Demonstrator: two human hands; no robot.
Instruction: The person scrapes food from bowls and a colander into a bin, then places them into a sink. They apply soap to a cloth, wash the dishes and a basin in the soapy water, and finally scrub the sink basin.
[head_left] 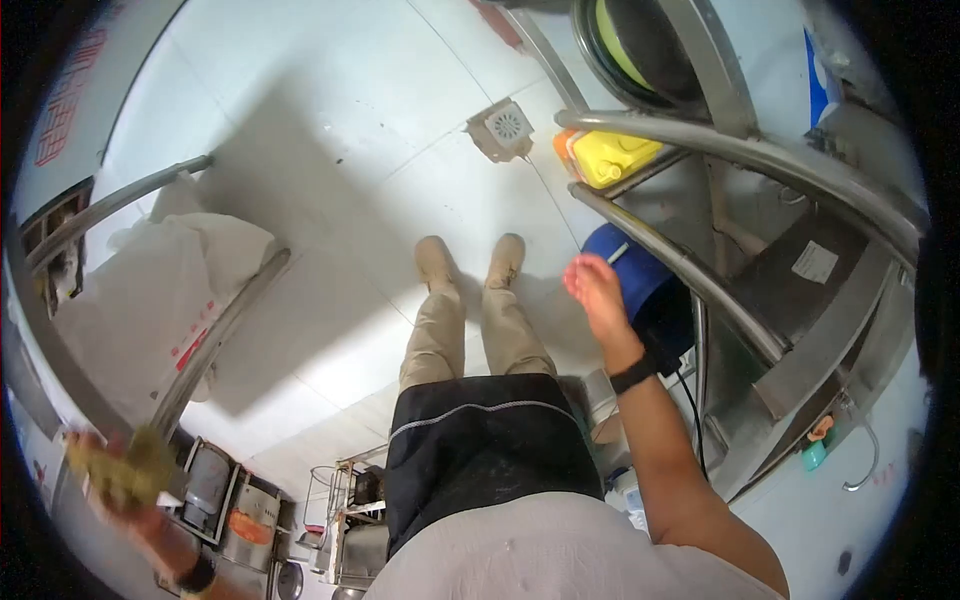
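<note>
My left hand point(150, 515) is at the lower left, blurred, closed around a yellow-green clump point(125, 470) that may be a scouring pad or cloth. It sits beside the steel rail point(215, 335) of a table that carries white sacks point(150, 290). My right hand point(597, 290) hangs loose at mid right with a black band on the wrist. It holds nothing and hovers in front of a blue bucket point(640, 270), near a curved steel frame tube point(680, 265). My legs and tan shoes point(470, 262) stand on the white tiled floor.
A yellow jerrycan point(610, 155) sits under the steel frame at upper right, with a floor drain point(505, 125) near it. A large round steel drum point(640, 50) is at the top. Steel pots and racks point(240, 510) appear at the bottom left. A black cable point(692, 400) runs past my right arm.
</note>
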